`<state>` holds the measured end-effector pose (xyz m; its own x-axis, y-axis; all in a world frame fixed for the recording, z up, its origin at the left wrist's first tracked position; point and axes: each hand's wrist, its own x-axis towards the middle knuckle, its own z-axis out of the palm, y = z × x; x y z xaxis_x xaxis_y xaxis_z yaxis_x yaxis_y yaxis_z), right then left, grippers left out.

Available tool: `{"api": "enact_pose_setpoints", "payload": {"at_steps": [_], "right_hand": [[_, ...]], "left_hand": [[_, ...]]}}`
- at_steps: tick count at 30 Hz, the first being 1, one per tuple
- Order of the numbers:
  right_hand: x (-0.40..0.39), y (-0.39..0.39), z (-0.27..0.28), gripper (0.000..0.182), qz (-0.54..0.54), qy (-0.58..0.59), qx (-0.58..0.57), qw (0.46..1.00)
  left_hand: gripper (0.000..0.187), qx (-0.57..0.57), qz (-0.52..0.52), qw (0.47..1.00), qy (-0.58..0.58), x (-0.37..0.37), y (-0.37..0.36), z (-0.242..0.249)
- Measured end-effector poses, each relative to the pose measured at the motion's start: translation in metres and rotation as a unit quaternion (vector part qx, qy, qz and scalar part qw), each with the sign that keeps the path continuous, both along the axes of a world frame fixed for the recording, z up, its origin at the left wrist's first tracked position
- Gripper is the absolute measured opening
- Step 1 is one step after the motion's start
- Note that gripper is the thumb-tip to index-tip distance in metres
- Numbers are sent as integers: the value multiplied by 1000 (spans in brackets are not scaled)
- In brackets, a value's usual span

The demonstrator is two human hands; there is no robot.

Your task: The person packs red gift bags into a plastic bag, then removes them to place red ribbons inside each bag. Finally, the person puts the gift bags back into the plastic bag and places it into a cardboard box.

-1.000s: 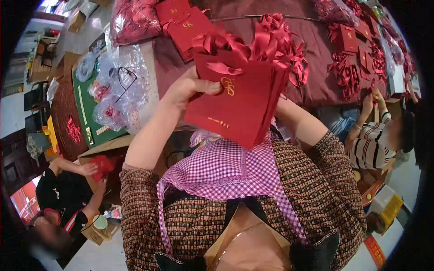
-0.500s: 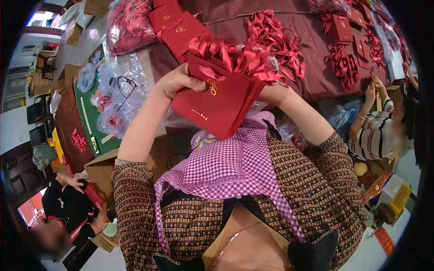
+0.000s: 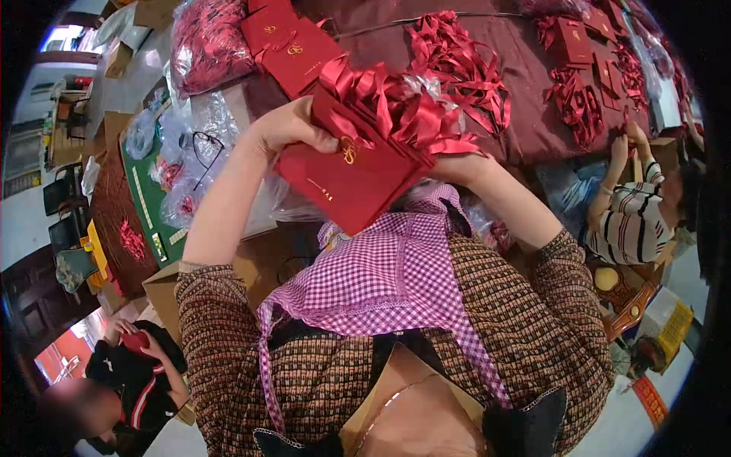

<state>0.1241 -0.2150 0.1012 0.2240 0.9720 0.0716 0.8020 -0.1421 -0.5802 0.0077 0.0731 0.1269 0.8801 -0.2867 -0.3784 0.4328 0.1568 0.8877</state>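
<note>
Since the earlier frame, the stack of red bags (image 3: 335, 179) shifts slightly to the left and leans more; we see it between both hands. The left hand (image 3: 288, 128) pinches it, thumb on the front, other fingers hidden behind. Of the right hand (image 3: 458, 167), the fingers are covered, so we cannot tell their grip. At far left, a clear plastic sack (image 3: 213, 49), cut off at the top, holds red pieces. At near left, the cardboard box (image 3: 164, 295) is partly covered; we cannot make out its contents.
</note>
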Motion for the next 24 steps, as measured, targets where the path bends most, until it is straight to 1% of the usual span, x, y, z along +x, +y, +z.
{"api": "enact_pose_setpoints", "payload": {"at_steps": [2, 4, 5, 8, 9, 11, 12, 13, 14, 15, 16, 17, 18, 20, 21, 22, 23, 24], "right_hand": [[-4, -4, 3, 38, -1, 7, -5, 1000], [-2, -4, 3, 38, -2, 14, -9, 1000], [4, -2, 2, 37, -2, 17, -11, 1000], [3, -19, 7, 37, 3, 24, -18, 1000], [8, -28, 4, 37, 5, 24, -17, 1000], [20, -44, -6, 36, -30, 61, 117, 991], [27, -34, 29, 33, 77, -74, 192, 976], [28, -25, 40, 29, 46, -115, 149, 981], [29, -19, 49, 25, 14, -155, 105, 982], [34, -24, 64, 25, 40, -285, -28, 957], [35, -23, 88, 26, -2, -216, -128, 968], [33, -20, 107, 27, -43, -142, -226, 963], [39, -26, 105, 22, -43, -147, -64, 986], [37, -18, 128, 24, -43, -71, 45, 996], [33, -13, 134, 28, -18, -105, 71, 992], [27, -5, 135, 31, 14, -66, 85, 994], [21, 6, 136, 34, 45, -27, 98, 994], [12, 19, 131, 41, 79, -19, 113, 990]], "left_hand": [[45, -3, 13, 1000, 13, -5, -3, 5], [48, -7, 3, 1000, 19, -7, 7, -8], [49, 11, 2, 1000, 1, -6, 3, -3], [50, 40, 8, 999, 13, -6, -8, 12], [53, 50, -28, 998, 25, -4, -2, 5], [53, 53, -20, 998, 26, -5, -5, 5], [53, 55, -13, 998, 28, -5, -10, 11], [50, 47, -6, 998, 36, -5, -16, 21], [50, 46, -5, 998, 37, -3, -14, 19], [48, 60, -54, 996, 40, 1, -11, 16], [46, 74, -102, 991, 43, 2, -9, 14], [46, 62, -98, 993, 27, 2, -15, 23], [46, 77, -91, 992, 32, 3, -18, 25], [49, 83, -87, 992, 27, 4, -19, 17], [50, 90, -106, 990, 21, 7, -17, 12], [52, 99, -127, 987, 13, 10, -17, 9], [51, 109, -105, 988, 7, 11, -24, 16], [52, 115, -107, 987, -34, 13, -27, 14]]}}
